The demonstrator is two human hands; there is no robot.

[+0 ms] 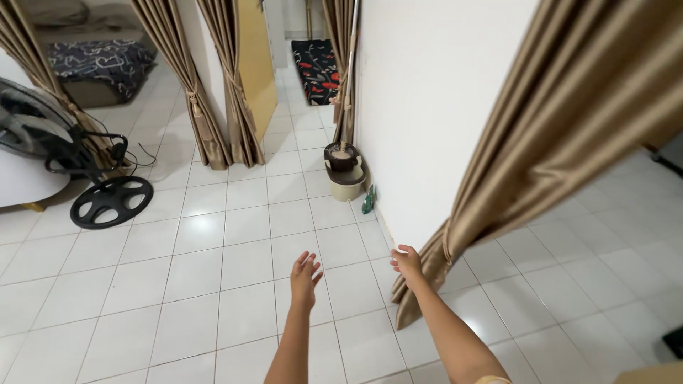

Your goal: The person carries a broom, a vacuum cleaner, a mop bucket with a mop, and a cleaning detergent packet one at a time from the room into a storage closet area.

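Fingers (403, 250) of right hand (408, 263) touch the diagonally hanging curtain (541, 135).

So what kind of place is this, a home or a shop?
Most likely a home: tied-back curtains hang at doorways off a white tiled floor, a standing fan sits at the left, and a mop bucket stands by the wall.

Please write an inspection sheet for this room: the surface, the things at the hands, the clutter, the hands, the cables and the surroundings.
Surface: white tiled floor, glossy.
Things at hands: tied gold curtain; right hand at its lower bunch.
Clutter: mop bucket and green bottle by the wall.
Hands: left hand open, holding nothing.
Cables: black cord near the standing fan.
Surroundings: white wall, patterned rug.
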